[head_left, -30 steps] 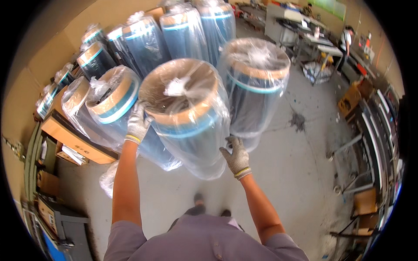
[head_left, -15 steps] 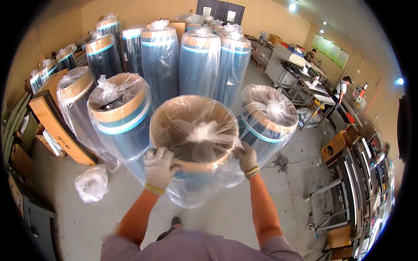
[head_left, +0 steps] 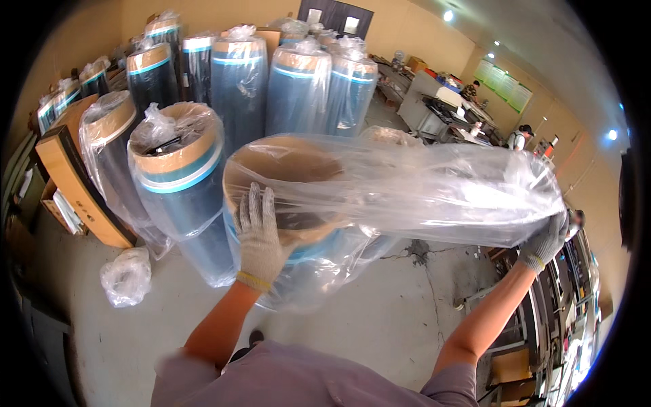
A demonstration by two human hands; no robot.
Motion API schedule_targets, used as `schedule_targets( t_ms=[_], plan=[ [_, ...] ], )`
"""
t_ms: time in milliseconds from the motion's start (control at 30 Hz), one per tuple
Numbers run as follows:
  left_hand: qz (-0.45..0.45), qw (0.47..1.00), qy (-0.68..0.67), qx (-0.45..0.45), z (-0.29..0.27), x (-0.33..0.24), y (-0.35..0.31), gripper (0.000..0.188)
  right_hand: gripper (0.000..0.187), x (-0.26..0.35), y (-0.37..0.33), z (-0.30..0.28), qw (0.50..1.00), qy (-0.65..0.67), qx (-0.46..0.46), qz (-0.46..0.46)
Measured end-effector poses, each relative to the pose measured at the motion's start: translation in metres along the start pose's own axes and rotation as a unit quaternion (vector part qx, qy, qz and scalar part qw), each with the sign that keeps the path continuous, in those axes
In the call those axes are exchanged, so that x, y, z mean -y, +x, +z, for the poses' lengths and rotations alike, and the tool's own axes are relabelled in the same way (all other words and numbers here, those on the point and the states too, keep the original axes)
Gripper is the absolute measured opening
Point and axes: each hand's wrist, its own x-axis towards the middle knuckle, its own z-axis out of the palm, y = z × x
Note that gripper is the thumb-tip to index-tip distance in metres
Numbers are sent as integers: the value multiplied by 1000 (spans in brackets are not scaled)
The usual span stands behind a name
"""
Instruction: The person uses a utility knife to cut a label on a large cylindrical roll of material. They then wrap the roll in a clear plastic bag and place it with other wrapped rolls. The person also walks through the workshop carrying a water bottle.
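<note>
Left hand (head_left: 260,239), in a knit work glove with a yellow cuff: fingers spread flat, palm pressed on the cardboard-coloured rim of the nearest roll (head_left: 288,203), not closed round anything. Right hand (head_left: 544,243), same kind of glove: reached out far to the right, fingers closed on the far end of the clear plastic bag (head_left: 420,190). Roll: a large upright cylinder, dark blue-black film wound on a wide brown core, directly ahead of the person and under the left palm, standing on the concrete floor (head_left: 380,319). Bag: thin, glossy, crinkled sheeting, stretched sideways from the roll's top to the right hand, with slack folds hanging over the roll's side. Further rolls (head_left: 180,176): same build, each in its own clear bag knotted at the top, standing close together to the left and behind. Loose wad of plastic (head_left: 126,275): on the floor at lower left, apart from the rolls. Long wooden crate (head_left: 74,183): at far left, beside the rolls. Metal bench (head_left: 434,112): in the background at right, well apart.
</note>
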Motion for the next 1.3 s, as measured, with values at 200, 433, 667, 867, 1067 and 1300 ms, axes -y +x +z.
schedule_targets(
  t_ms=[200,433,667,867,1067,1300],
  plan=[
    [19,992,56,107,8,-2,33,120,50,-240,-141,-98,871,111,-126,462],
    [117,974,149,122,29,2,42,18,56,-373,-369,-277,639,-67,-71,763],
    [-203,729,-653,11,74,-112,-42,17,62,-263,-500,-214,528,397,63,749],
    [-231,629,-545,504,119,-222,-238,28,56,-8,-503,-97,243,653,258,670],
    [-199,509,-548,633,87,-206,-246,22,86,54,-434,-129,177,699,439,536],
    [-73,540,-552,631,67,-155,-246,29,41,81,-463,-119,235,709,384,543]
  ],
)
